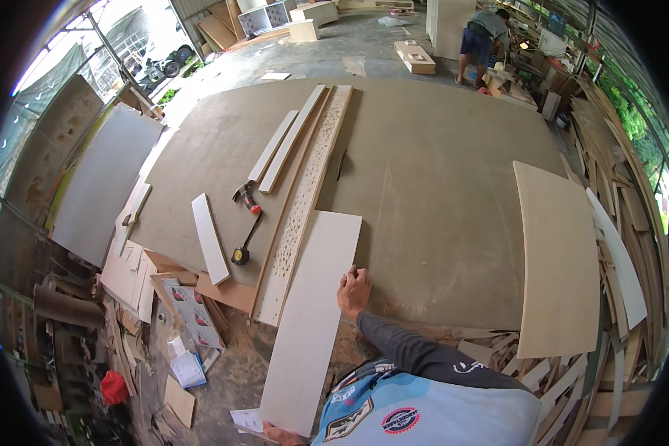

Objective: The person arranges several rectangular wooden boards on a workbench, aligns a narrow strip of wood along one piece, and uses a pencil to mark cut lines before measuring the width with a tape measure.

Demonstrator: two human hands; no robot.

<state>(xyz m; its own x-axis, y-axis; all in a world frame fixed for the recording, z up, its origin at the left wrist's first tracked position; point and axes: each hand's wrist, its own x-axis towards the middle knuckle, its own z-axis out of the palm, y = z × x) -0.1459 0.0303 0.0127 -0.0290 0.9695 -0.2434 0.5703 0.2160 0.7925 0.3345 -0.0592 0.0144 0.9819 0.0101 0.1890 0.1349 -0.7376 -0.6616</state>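
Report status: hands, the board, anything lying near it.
Right hand flat on the long pale board, at its right edge. Left hand grips its near end. Perforated strip lies alongside on the left; tape measure and hammer beyond it.

Your right hand (354,290) flat on right edge of long pale board (312,312); your left hand (281,434) grips its near end at bottom. Just left of board: perforated strip (305,197). Farther left: tape measure (240,256), hammer (247,196), short white slat (210,238). Well right of your hands: wide plywood panel (557,260). All on large grey worktable (424,193).
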